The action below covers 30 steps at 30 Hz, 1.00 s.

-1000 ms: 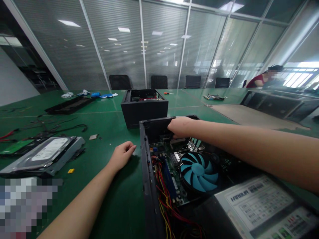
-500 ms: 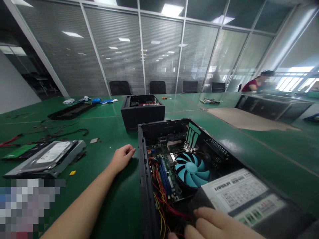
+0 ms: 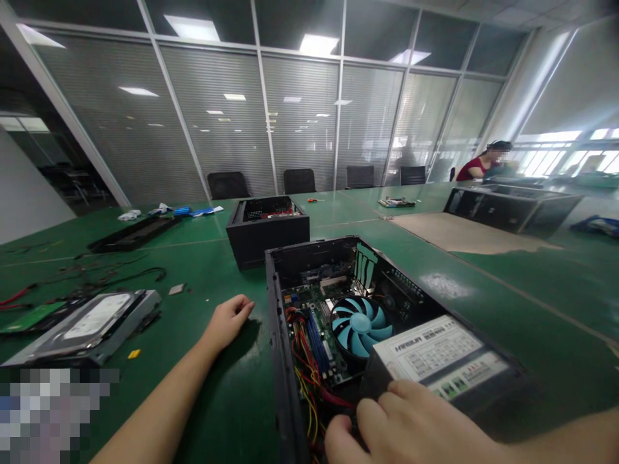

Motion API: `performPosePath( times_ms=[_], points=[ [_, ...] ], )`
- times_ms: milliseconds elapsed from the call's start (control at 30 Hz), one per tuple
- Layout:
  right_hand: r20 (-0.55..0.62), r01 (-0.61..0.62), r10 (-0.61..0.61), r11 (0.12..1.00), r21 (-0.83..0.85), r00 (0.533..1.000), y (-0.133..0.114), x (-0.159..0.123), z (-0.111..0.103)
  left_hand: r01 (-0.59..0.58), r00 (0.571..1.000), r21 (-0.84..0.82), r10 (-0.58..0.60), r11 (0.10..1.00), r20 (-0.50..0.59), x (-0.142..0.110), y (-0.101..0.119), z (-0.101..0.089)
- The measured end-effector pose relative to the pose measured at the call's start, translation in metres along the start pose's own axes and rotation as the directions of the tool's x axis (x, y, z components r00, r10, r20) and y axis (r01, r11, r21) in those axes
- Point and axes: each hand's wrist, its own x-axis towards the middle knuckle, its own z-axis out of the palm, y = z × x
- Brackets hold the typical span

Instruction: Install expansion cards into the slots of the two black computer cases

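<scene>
An open black computer case (image 3: 280,335) lies on the green table (image 3: 227,412) in front of me. Inside it are a blue cooler fan (image 3: 360,325), a green board with red and yellow wires (image 3: 309,367), and a grey power supply (image 3: 435,354) with a white label. My right hand (image 3: 411,428) grips the near end of the power supply, fingers curled over its edge. My left hand (image 3: 227,320) rests on the table just left of the case wall, fingers loosely curled, holding nothing.
A hard drive in a metal bracket (image 3: 87,325) lies at the left beside loose cables (image 3: 97,277). A second black case (image 3: 265,232) stands behind mine, a third (image 3: 507,206) at far right by a brown mat (image 3: 459,235). A person (image 3: 478,167) sits at the far right.
My right hand left the case's far wall, came back to the near end and now grips the power supply. The view tilted up slightly. My left hand stayed put.
</scene>
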Motion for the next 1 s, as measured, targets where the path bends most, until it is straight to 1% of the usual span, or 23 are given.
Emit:
performPosePath(
  times_ms=[67,167,233,333,433,567,700,800,900,1000],
  points=[
    [0.072,-0.040,0.037,0.998,0.047,0.997,0.012,0.004,-0.002,-0.016,1.000,0.006,0.016,1.000,-0.002,0.000,-0.002,0.001],
    [0.169,-0.142,0.121,0.982,0.121,0.978,0.034,0.004,-0.001,-0.024,1.000,-0.008,0.024,1.000,-0.002,-0.001,-0.003,0.001],
    [0.228,-0.194,0.165,0.975,0.112,0.960,0.051,0.000,0.005,-0.021,1.000,-0.003,0.021,1.000,0.008,-0.001,-0.001,0.000],
    [0.286,-0.227,0.196,0.971,0.081,0.938,0.077,-0.011,0.018,-0.008,1.000,0.017,0.007,1.000,0.027,-0.002,0.005,-0.001],
    [0.305,-0.222,0.196,0.974,0.051,0.932,0.108,-0.018,0.037,0.009,0.999,0.007,-0.010,1.000,0.047,-0.003,0.009,-0.001],
    [0.327,-0.208,0.204,0.978,-0.021,0.923,0.155,-0.016,0.069,0.022,0.999,0.005,-0.022,1.000,0.039,-0.003,0.009,0.001],
    [0.344,-0.216,0.224,0.974,-0.063,0.912,0.204,-0.003,0.105,0.023,0.999,0.009,-0.023,1.000,0.042,-0.001,0.007,0.004],
    [0.331,-0.214,0.221,0.975,-0.058,0.918,0.238,0.010,0.130,0.032,0.998,-0.003,-0.031,0.999,0.050,-0.002,0.007,0.004],
    [0.306,-0.212,0.225,0.974,-0.074,0.925,0.266,0.023,0.151,0.038,0.998,-0.011,-0.037,0.999,0.054,-0.003,0.007,0.003],
    [0.284,-0.212,0.234,0.971,-0.109,0.930,0.289,0.033,0.171,0.034,0.998,0.019,-0.034,0.999,0.054,-0.004,0.008,0.003]
  ],
)
